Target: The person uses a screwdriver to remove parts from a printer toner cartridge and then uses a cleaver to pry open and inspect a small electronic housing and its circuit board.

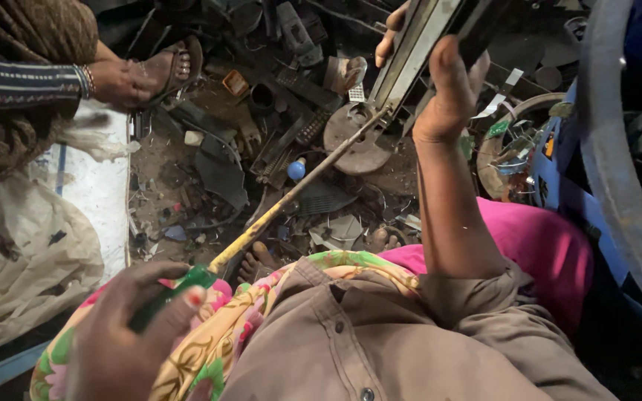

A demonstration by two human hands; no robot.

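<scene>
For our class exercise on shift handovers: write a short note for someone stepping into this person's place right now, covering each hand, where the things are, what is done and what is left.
Left hand: closed on the green handle of a long screwdriver, its tip at the lower end of the metal frame.
Right hand: gripping that long metal frame, held up at a slant.
Around: scrap electronics litter the ground; a small blue bulb lies below the shaft; another person's hand rests by a sandalled foot at upper left.
Done: frame lifted, tool set against it.
Left: the frame looks whole; prying probably remains.

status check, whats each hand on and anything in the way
Left hand grips screwdriver by green handle. Right hand holds flat metal panel upright. Tip at panel's lower edge. Scrap litter below.
</scene>
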